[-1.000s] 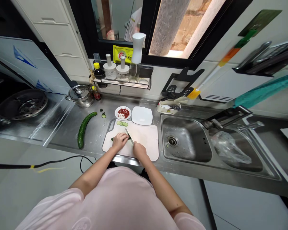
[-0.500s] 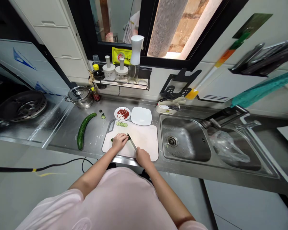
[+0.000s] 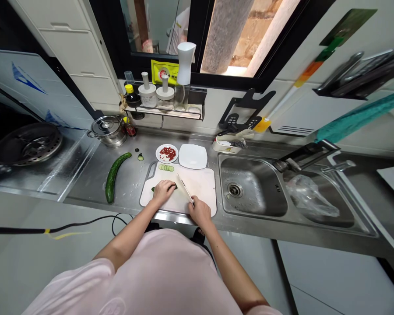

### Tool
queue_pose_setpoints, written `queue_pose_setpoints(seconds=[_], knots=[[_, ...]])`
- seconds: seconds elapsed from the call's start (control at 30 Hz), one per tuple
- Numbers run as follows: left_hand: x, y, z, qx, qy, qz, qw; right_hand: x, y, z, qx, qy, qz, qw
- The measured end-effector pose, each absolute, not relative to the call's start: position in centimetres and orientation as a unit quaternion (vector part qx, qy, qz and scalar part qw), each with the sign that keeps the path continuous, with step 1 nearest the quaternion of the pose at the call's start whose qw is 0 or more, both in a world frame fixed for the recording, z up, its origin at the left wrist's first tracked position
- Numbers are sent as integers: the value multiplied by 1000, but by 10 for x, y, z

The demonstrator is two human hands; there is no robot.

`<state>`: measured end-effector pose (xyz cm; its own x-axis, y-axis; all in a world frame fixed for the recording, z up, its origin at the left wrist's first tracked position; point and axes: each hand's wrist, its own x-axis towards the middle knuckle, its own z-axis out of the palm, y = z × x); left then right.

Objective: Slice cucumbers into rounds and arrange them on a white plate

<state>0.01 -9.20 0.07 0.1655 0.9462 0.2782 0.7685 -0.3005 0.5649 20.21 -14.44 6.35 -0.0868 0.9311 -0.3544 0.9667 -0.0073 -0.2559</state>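
My left hand (image 3: 163, 191) is closed over a dark green piece of cucumber (image 3: 153, 189), pressing it onto the white cutting board (image 3: 200, 183); most of the piece is hidden under the fingers. My right hand (image 3: 199, 211) grips the handle of a kitchen knife (image 3: 185, 189). Its blade points away from me and stands a little to the right of the cucumber's cut end. Several pale cucumber slices (image 3: 166, 167) lie overlapping in a row at the board's far edge. A whole cucumber (image 3: 113, 177) rests on the steel counter to the left.
Behind the board are a plate of chopped red pieces (image 3: 167, 153) and a white square plate (image 3: 193, 156). Cucumber scraps (image 3: 140, 156) lie left of them. A lidded pot (image 3: 108, 130) stands at back left. The sink (image 3: 252, 188) is to the right.
The knife has moved right, away from the cucumber's end, with my right hand. My left hand stays on the cucumber piece. The view has shifted slightly.
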Motion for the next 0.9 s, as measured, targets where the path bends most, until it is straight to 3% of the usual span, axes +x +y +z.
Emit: queue_pose_setpoints(seconds=[0.33,0.53,0.9], knots=[[6,-93,10,662,623,385,160,208,-142,71,689,699,-190,-15],[15,-82,23,555,649,449,262,209,-142,66,685,717,-129,-24],[19,-66,62,728,600,275,183,214,-146,58,646,760,-72,-12]])
